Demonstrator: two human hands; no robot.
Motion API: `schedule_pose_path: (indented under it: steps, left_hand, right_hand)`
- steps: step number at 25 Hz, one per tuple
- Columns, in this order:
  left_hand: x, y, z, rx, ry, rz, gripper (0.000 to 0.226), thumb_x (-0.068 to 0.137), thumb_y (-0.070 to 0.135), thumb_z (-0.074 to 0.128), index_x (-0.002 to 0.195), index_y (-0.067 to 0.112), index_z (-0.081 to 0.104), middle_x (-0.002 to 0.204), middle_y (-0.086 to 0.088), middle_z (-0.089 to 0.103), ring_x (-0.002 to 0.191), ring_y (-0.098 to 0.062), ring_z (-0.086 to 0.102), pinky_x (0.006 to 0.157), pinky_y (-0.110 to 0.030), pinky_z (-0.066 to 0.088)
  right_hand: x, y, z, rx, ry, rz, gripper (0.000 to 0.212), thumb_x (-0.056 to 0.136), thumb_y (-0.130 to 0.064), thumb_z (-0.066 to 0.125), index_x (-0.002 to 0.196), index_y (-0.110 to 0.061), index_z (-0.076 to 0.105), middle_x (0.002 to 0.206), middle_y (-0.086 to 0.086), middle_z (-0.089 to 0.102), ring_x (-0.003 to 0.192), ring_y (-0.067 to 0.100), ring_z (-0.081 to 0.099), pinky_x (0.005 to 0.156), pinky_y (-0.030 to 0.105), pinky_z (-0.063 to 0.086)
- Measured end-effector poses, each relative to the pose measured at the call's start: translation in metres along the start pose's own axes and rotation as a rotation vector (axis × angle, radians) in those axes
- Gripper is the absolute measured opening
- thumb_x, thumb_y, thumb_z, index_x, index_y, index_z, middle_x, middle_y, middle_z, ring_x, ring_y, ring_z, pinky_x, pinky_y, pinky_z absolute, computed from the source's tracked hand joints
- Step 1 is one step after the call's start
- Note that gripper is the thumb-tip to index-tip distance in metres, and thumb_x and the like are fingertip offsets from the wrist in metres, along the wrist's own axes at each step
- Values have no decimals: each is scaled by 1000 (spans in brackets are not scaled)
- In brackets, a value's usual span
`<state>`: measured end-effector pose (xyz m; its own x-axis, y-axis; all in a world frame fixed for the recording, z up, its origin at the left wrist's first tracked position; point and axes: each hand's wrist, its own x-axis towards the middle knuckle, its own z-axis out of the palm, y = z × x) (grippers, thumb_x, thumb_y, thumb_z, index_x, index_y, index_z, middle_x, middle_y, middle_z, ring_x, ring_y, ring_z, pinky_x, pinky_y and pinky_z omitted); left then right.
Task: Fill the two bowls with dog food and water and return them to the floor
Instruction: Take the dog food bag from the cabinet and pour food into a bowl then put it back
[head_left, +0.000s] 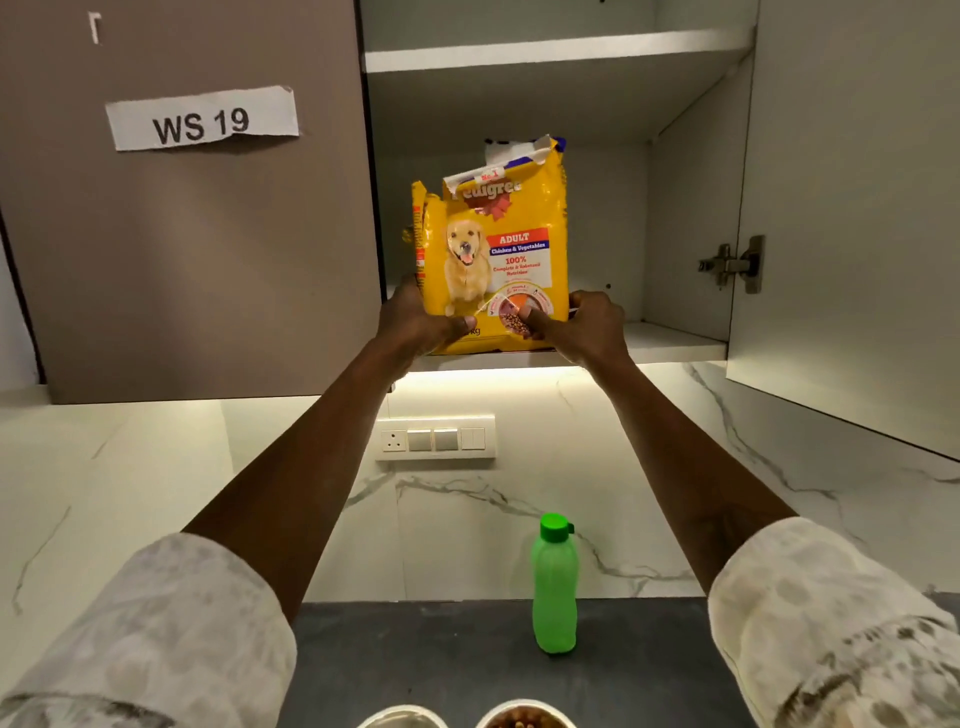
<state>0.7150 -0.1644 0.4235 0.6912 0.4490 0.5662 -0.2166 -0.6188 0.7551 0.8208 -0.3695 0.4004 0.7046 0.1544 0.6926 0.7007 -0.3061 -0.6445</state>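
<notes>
A yellow dog food bag (493, 244) with a torn-open top stands upright on the bottom shelf of the open wall cabinet. My left hand (415, 322) grips its lower left corner and my right hand (587, 325) grips its lower right corner. On the dark counter below stands a green water bottle (555, 587) with its cap on. At the bottom edge two metal bowls peek in: the left bowl (402, 718) shows no contents, the right bowl (524, 716) holds brown kibble.
The cabinet's right door (852, 208) hangs open toward me; the left door (197, 208) is closed, with a "WS 19" label. A switch panel (435, 437) sits on the marble backsplash. An upper shelf (556, 52) spans the cabinet.
</notes>
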Motion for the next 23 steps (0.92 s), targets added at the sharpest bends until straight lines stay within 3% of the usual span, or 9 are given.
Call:
schedule_pose_path:
  steps: [4, 6, 8, 9, 13, 17, 21, 23]
  left_hand:
    - [-13, -16, 5, 75, 65, 86, 96, 77, 55, 84, 153, 19, 39, 145, -7, 61, 126, -32, 63, 103, -50, 55]
    - [-25, -27, 9, 110, 139, 135, 96, 77, 63, 79, 153, 17, 39, 140, -10, 66, 120, -33, 68, 101, -51, 57]
    - [-43, -37, 16, 108, 256, 228, 85, 83, 52, 80, 148, 11, 45, 137, -11, 68, 120, -29, 68, 103, -39, 55]
    - [-54, -41, 21, 96, 323, 295, 76, 86, 42, 81, 145, 8, 49, 134, -11, 69, 119, -25, 68, 101, -32, 53]
    - [-107, -77, 63, 74, 467, 399, 63, 87, 13, 79, 144, 2, 53, 132, -9, 67, 118, -20, 63, 103, -28, 50]
    - [-134, -130, 112, 130, 247, 340, 59, 82, 4, 81, 135, 3, 56, 143, -16, 62, 129, -29, 60, 109, -33, 50]
    - [-135, -168, 148, 239, 22, 224, 56, 79, 5, 82, 130, 3, 59, 133, -18, 67, 123, -32, 65, 108, -36, 51]
    - [-129, -183, 167, 304, -90, 157, 54, 82, 9, 81, 131, 5, 59, 126, -19, 70, 115, -34, 68, 102, -39, 54]
  right_hand:
    - [-12, 9, -3, -61, 56, -53, 51, 80, -57, 84, 108, -15, 78, 99, 3, 80, 84, 14, 74, 81, 29, 60]
    - [-28, 15, -5, 11, 135, -86, 50, 76, -48, 90, 107, -12, 77, 94, -2, 78, 81, 8, 70, 80, 18, 58]
    - [-49, 22, -4, 97, 206, -138, 44, 77, -36, 92, 109, -11, 76, 94, -6, 75, 82, 5, 70, 78, 3, 49]
    - [-61, 26, -3, 154, 238, -151, 40, 78, -30, 92, 109, -10, 76, 95, -6, 75, 85, 6, 72, 80, 2, 49]
    - [-101, 53, 13, 288, 289, -125, 35, 82, -23, 90, 111, -10, 76, 101, 0, 77, 94, 7, 74, 88, 15, 57]
    - [-126, 103, 44, 172, 158, -4, 42, 78, -26, 92, 114, -13, 75, 102, -1, 77, 92, 10, 73, 86, 16, 56]
    - [-138, 172, 72, -36, -4, 129, 56, 72, -27, 95, 121, -11, 71, 112, 6, 77, 97, 19, 73, 91, 34, 61]
    - [-141, 207, 85, -125, -133, 247, 69, 71, -28, 95, 131, -12, 66, 124, 10, 73, 113, 24, 70, 99, 40, 58]
